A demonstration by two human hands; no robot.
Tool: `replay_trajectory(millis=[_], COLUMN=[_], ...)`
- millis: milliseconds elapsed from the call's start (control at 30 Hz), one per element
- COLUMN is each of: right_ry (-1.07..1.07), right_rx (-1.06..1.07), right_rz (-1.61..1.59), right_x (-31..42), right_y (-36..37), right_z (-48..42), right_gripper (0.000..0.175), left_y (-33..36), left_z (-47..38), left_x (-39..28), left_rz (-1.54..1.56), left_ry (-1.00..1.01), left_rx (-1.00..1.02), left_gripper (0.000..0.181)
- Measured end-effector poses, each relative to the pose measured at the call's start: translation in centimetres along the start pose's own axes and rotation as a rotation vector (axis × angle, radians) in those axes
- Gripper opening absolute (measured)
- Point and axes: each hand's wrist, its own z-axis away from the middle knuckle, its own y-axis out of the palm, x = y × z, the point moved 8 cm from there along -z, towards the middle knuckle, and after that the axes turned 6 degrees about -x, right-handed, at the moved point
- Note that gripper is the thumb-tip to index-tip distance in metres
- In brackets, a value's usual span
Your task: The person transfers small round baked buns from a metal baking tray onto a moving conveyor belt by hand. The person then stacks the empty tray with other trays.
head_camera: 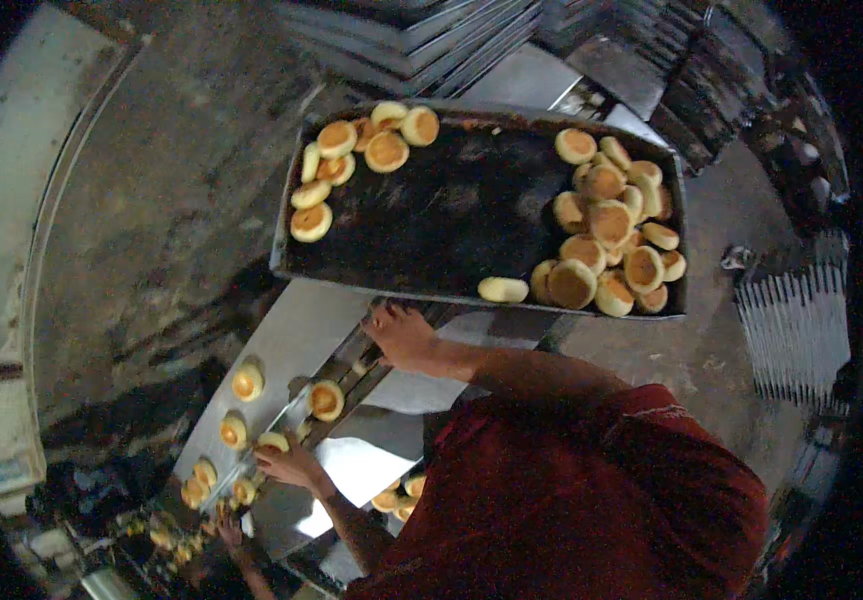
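My left hand (292, 463) is on a round browned bun (274, 442) over the narrow conveyor, with fingers and thumb around its edge. Further up the same line, my right hand (410, 339) is just below the near rim of a large dark baking tray (439, 217). No bun shows in its spread fingers, though the fingertips are blurred. Another bun (326, 400) lies on the conveyor (360, 371) between my hands. Inside the tray, buns (611, 225) are heaped at the right end, a smaller group (337, 139) sits at the left, and one bun (503, 289) stands on edge at the near rim.
Loose buns (248, 382) rest on the metal side sheet (304, 330). Another person's hand (230, 527) reaches in at the conveyor's lower end. More buns (401, 501) lie beside my body. Stacked metal trays (469, 45) stand behind the baking tray, and a ridged metal stack (795, 334) is at right.
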Motion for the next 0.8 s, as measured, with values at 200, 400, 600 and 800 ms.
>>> replay_trajectory(millis=[200, 400, 600, 800], right_ry=[0.052, 0.426, 0.446, 0.178], right_rx=[-0.35, 0.04, -0.254, -0.099], right_rz=[0.02, -0.075, -0.584, -0.404], right_x=[-6.4, -15.6, -11.9, -5.1], right_y=[-11.4, -11.3, -11.3, -0.9], right_z=[6.7, 12.3, 11.1, 3.4], right_gripper=[0.047, 0.048, 0.039, 0.044], left_y=[-1.9, 1.4, 3.3, 0.6], left_z=[4.6, 11.7, 13.1, 3.8], left_x=[-20.6, -29.1, -26.7, -30.8], left_rz=[0.891, 0.899, 0.382, 0.845], left_ry=[0.364, 0.501, 0.756, 0.665], left_rx=[0.221, 0.492, 0.492, 0.271], left_gripper=[0.075, 0.081, 0.074, 0.047])
